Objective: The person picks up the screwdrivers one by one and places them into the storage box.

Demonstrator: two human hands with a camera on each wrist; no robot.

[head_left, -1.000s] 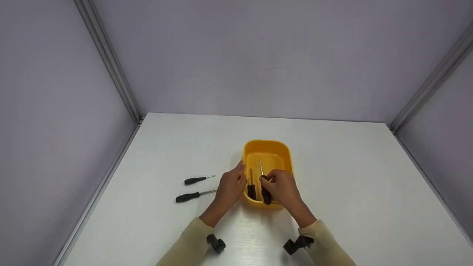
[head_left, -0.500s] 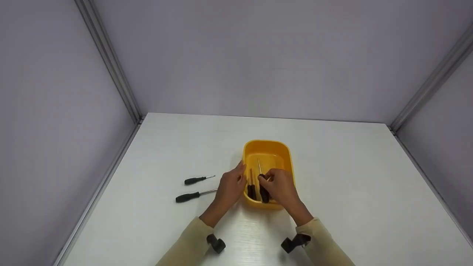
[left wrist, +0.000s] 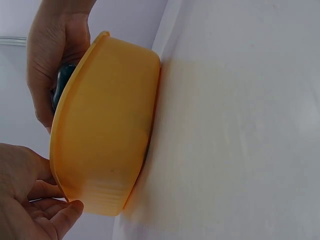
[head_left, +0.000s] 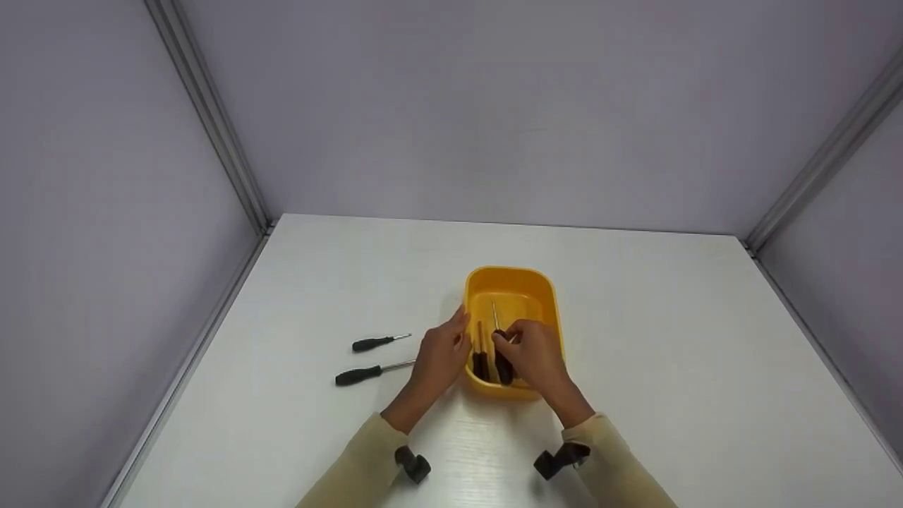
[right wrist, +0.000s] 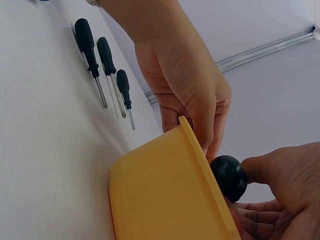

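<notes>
From the head camera, a rectangular yellow plastic tub [head_left: 513, 293] sits mid-way across the white table [head_left: 670, 353]; the left hand [head_left: 441, 355] lies against its left wall with fingers straight and together, steadying it, while the right hand [head_left: 537, 355] reaches inside, fingers curled round the black handle of a slim steel-shafted screwdriver [head_left: 501, 360] that lies beside a second black-handled screwdriver [head_left: 480, 360] in the tub. Two more black-handled screwdrivers [head_left: 367, 360] lie on the table left of the tub, well apart from it. The left wrist camera shows the tub's outer wall [left wrist: 107, 125] with relaxed fingertips [left wrist: 60, 220] just at its corner. The right wrist camera shows the right hand's fingertips [right wrist: 272, 172] pinching the round black handle end [right wrist: 228, 177] just over the rim [right wrist: 202, 170]. Judging by this, a screwdriver is being set into or lifted from the tub; the next move calls for keeping the tub braced and the shaft clear of its neighbour.
</notes>
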